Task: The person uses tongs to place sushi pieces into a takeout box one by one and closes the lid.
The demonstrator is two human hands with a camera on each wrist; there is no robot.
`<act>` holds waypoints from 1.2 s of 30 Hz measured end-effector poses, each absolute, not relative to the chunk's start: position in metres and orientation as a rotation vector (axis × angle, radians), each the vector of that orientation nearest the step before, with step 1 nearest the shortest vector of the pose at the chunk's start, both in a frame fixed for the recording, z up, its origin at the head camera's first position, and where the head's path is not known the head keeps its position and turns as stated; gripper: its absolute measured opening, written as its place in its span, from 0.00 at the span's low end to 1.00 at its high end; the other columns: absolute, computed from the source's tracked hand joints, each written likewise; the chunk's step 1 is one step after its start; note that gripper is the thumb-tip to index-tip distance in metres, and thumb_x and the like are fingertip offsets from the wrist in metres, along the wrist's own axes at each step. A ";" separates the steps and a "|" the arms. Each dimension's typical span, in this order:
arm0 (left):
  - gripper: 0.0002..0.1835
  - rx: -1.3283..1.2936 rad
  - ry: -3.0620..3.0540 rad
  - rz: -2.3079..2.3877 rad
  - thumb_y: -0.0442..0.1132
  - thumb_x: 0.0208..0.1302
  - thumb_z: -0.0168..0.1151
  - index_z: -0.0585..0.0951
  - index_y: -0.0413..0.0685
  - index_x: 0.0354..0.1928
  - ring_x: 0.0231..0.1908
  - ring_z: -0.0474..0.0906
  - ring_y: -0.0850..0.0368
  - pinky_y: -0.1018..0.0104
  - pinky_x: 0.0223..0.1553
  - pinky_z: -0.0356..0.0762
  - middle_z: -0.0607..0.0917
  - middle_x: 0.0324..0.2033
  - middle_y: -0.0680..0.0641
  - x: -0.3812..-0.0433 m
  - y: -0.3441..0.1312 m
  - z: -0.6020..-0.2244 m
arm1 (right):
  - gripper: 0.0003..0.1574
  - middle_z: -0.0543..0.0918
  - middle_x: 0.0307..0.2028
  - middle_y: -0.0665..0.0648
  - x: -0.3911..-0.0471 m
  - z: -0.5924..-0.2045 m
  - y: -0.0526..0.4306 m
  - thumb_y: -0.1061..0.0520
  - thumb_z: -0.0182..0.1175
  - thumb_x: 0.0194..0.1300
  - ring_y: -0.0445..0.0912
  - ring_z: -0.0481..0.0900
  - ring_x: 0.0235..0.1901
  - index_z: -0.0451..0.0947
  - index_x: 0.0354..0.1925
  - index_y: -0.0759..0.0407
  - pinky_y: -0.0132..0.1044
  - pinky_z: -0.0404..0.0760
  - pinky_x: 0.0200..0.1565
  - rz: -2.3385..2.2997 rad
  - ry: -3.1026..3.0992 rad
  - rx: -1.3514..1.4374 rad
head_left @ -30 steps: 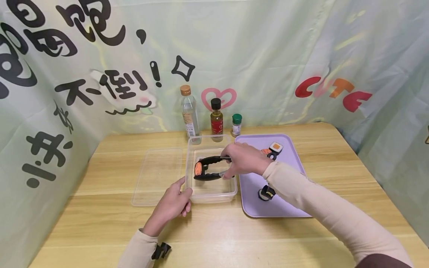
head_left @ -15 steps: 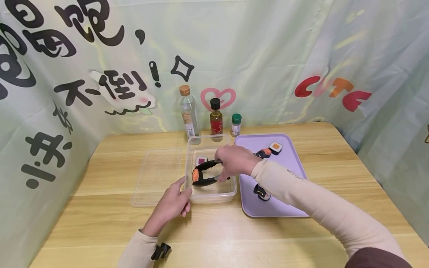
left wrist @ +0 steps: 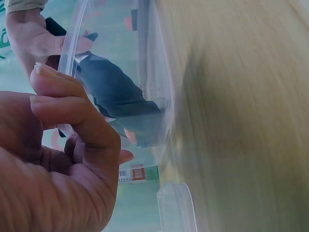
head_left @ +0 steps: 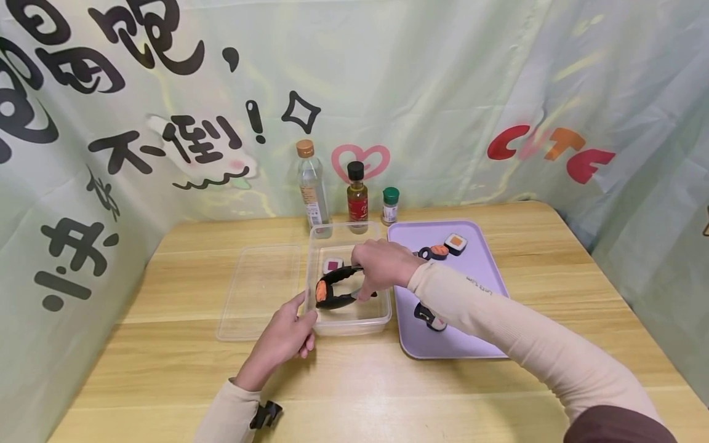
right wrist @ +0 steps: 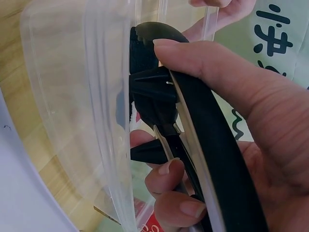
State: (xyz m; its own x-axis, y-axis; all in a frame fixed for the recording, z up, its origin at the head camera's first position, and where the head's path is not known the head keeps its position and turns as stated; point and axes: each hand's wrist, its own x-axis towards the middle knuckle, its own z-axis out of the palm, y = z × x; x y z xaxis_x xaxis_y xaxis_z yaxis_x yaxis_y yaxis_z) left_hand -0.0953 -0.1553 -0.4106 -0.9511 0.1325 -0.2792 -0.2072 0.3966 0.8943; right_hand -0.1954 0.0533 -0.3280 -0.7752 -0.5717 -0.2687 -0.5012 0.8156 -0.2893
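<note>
My right hand (head_left: 382,266) grips black tongs (head_left: 339,303) over the clear plastic container (head_left: 354,328). Between the tong tips is an orange-topped sushi piece (head_left: 322,290) with a dark side, by the container's left wall. Behind the tongs, a sushi roll (head_left: 333,265) with a dark red centre lies in the container. My left hand (head_left: 285,335) holds the container at its front left corner; in the left wrist view its fingers (left wrist: 77,113) curl at the rim. In the right wrist view my thumb and fingers squeeze the tong handles (right wrist: 207,130). Whether the piece touches the container floor cannot be told.
A purple tray (head_left: 412,344) at the right bears several sushi pieces, including an orange-centred roll (head_left: 456,243). A clear lid (head_left: 257,295) lies at the left. Behind stand a tall bottle (head_left: 312,191), a red-labelled bottle (head_left: 357,200) and a green-capped jar (head_left: 390,206).
My right hand and the tongs have moved slightly left and toward the front of the container, uncovering the dark-red-centred roll. The orange-topped piece stays between the tips. My left hand keeps its place.
</note>
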 end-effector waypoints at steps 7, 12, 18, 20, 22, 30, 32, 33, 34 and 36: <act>0.35 -0.066 2.353 1.571 0.37 0.73 0.47 0.53 0.41 0.80 0.10 0.69 0.57 0.70 0.10 0.64 0.77 0.13 0.45 -0.095 -0.155 -0.411 | 0.21 0.73 0.19 0.47 -0.197 -0.327 0.054 0.49 0.83 0.44 0.42 0.65 0.19 0.85 0.32 0.56 0.36 0.64 0.20 -0.289 2.645 -0.812; 0.35 -0.058 2.353 1.573 0.37 0.74 0.47 0.52 0.41 0.80 0.10 0.69 0.58 0.70 0.10 0.63 0.77 0.13 0.45 -0.095 -0.155 -0.411 | 0.22 0.72 0.19 0.47 -0.197 -0.326 0.054 0.48 0.83 0.44 0.42 0.64 0.19 0.85 0.32 0.56 0.36 0.64 0.20 -0.277 2.647 -0.820; 0.34 -0.019 2.349 1.596 0.35 0.73 0.46 0.55 0.41 0.79 0.10 0.69 0.58 0.69 0.10 0.64 0.77 0.13 0.45 -0.094 -0.156 -0.410 | 0.22 0.69 0.18 0.47 -0.198 -0.326 0.054 0.47 0.83 0.43 0.42 0.63 0.19 0.83 0.31 0.56 0.36 0.62 0.20 -0.260 2.646 -0.824; 0.34 -0.012 2.348 1.603 0.35 0.73 0.46 0.55 0.41 0.79 0.10 0.69 0.58 0.69 0.09 0.64 0.77 0.13 0.45 -0.095 -0.156 -0.410 | 0.22 0.68 0.18 0.47 -0.198 -0.325 0.055 0.47 0.83 0.44 0.42 0.62 0.19 0.83 0.31 0.56 0.36 0.61 0.21 -0.262 2.643 -0.819; 0.34 -0.010 2.348 1.607 0.34 0.73 0.47 0.55 0.41 0.79 0.10 0.69 0.58 0.68 0.09 0.64 0.77 0.13 0.45 -0.094 -0.157 -0.410 | 0.22 0.67 0.18 0.47 -0.198 -0.324 0.056 0.47 0.83 0.44 0.42 0.62 0.19 0.83 0.30 0.56 0.36 0.61 0.21 -0.267 2.642 -0.815; 0.34 -0.032 2.351 1.601 0.35 0.73 0.47 0.54 0.40 0.79 0.10 0.69 0.58 0.68 0.10 0.64 0.77 0.13 0.45 -0.094 -0.156 -0.410 | 0.21 0.63 0.16 0.46 -0.196 -0.319 0.061 0.47 0.82 0.44 0.41 0.61 0.19 0.80 0.27 0.55 0.36 0.58 0.21 -0.301 2.642 -0.830; 0.34 -0.034 2.353 1.597 0.35 0.73 0.47 0.53 0.40 0.79 0.10 0.69 0.58 0.68 0.10 0.64 0.77 0.13 0.45 -0.094 -0.156 -0.410 | 0.21 0.61 0.16 0.46 -0.195 -0.316 0.063 0.47 0.82 0.45 0.41 0.59 0.18 0.81 0.28 0.56 0.36 0.56 0.21 -0.321 2.640 -0.842; 0.35 -0.034 2.355 1.596 0.35 0.73 0.47 0.53 0.39 0.79 0.10 0.69 0.58 0.68 0.10 0.64 0.77 0.13 0.45 -0.094 -0.156 -0.410 | 0.21 0.60 0.16 0.46 -0.195 -0.315 0.065 0.47 0.82 0.45 0.41 0.58 0.18 0.80 0.27 0.56 0.36 0.56 0.21 -0.330 2.642 -0.850; 0.35 -0.032 2.355 1.597 0.35 0.73 0.47 0.53 0.39 0.79 0.10 0.69 0.58 0.68 0.10 0.64 0.77 0.13 0.45 -0.094 -0.156 -0.410 | 0.22 0.60 0.16 0.46 -0.194 -0.314 0.066 0.47 0.82 0.45 0.41 0.57 0.18 0.80 0.28 0.56 0.35 0.55 0.21 -0.337 2.644 -0.856; 0.35 -0.033 2.353 1.599 0.35 0.73 0.47 0.53 0.39 0.79 0.10 0.69 0.58 0.69 0.10 0.64 0.77 0.13 0.45 -0.094 -0.156 -0.410 | 0.22 0.59 0.17 0.46 -0.193 -0.311 0.070 0.47 0.81 0.45 0.40 0.55 0.18 0.78 0.27 0.55 0.35 0.54 0.22 -0.362 2.649 -0.863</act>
State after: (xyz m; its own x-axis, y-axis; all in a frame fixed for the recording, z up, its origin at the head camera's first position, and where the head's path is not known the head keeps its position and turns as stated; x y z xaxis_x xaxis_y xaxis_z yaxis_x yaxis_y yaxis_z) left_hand -0.0943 -0.1563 -0.4099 -0.9560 0.1456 -0.2545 -0.1830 0.3819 0.9059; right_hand -0.1931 0.0698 -0.3112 -0.7618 -0.6053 -0.2308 -0.5211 0.7843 -0.3366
